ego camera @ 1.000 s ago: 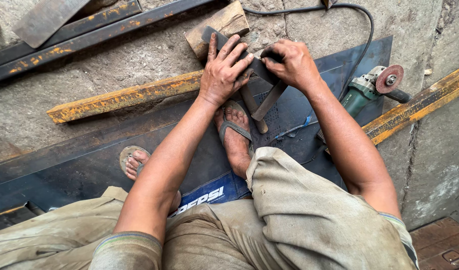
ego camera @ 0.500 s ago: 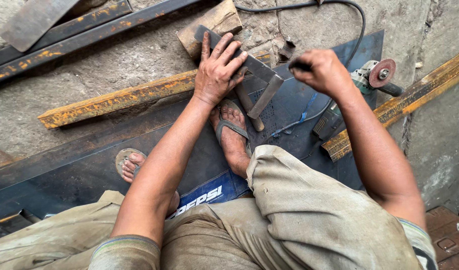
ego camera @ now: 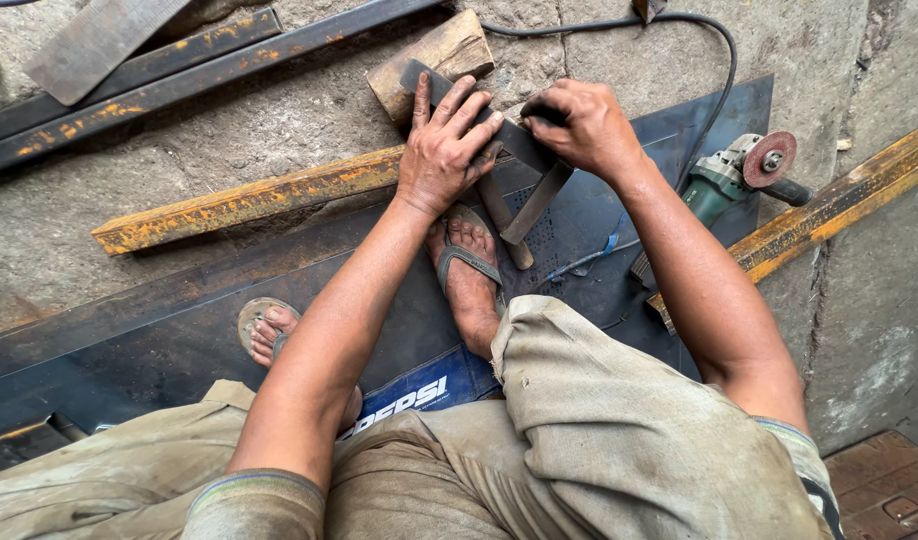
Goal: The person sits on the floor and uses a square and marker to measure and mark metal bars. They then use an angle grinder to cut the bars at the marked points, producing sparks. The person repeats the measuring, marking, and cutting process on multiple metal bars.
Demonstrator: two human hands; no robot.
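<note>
The concrete floor (ego camera: 279, 130) carries everything, and a large dark steel sheet (ego camera: 159, 330) lies across it under the person's legs. Long dark steel bars (ego camera: 179, 70) run along the top left, and a rusty yellow angle bar (ego camera: 249, 200) lies on the floor, pointing toward the hands; a second yellow bar (ego camera: 839, 205) slants at the right edge. The right foot, in a sandal (ego camera: 469, 265), rests on the sheet just below the work. An angle grinder (ego camera: 744, 170) with a red disc lies on the sheet to the right, its black cable (ego camera: 699, 60) looping up and over.

A wood block (ego camera: 434, 55) sits on the floor above the hands. A dark flat strip (ego camera: 524, 150) leans from that block down onto the sheet, with another narrow strip (ego camera: 539, 205) crossing beneath it.

The left hand (ego camera: 444, 150) lies flat with fingers spread, pressing the flat strip down. The right hand (ego camera: 584, 125) has its grip curled tight around a small dark object at the strip's edge; what it is cannot be told.
</note>
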